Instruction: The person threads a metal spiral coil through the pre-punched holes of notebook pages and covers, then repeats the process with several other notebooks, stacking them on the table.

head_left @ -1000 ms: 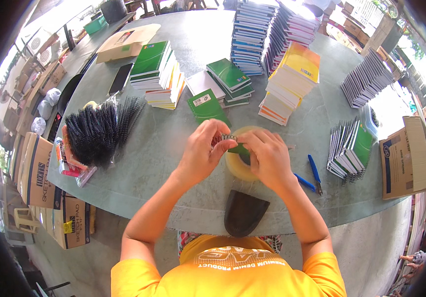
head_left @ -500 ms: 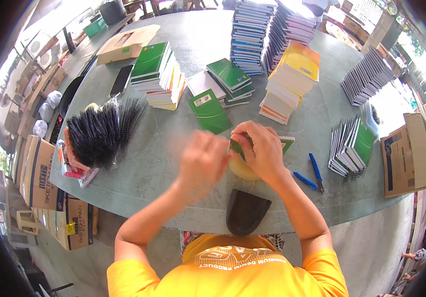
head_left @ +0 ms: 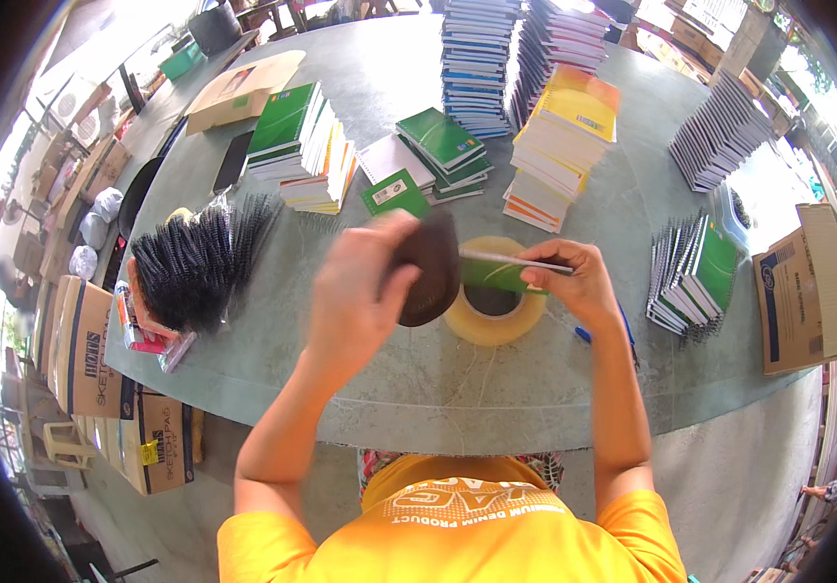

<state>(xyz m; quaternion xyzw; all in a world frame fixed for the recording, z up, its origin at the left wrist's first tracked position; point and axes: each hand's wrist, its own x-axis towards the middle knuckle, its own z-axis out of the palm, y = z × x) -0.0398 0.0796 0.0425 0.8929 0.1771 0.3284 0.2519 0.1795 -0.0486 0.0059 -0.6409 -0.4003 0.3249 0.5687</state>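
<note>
My left hand is closed round a dark brown pad with one rounded end, raised above the table; the hand is slightly blurred. My right hand pinches a small green notebook by its right end, tilted so its edge faces up. Its left end comes close to the pad; whether they touch, I cannot tell. Beneath the notebook a wide roll of clear tape lies flat. Another green notebook lies just beyond my left hand. Blue-handled pliers are partly hidden behind my right wrist.
Black spiral coils lie in a heap at left. Notebook stacks stand beyond my hands: green and white, green, yellow, blue. At right are spiral notebooks and an open cardboard box.
My left hand has picked up the brown pad from near the table's front edge and lifted it beside the notebook. My right hand has moved right, holding the notebook by its end.
</note>
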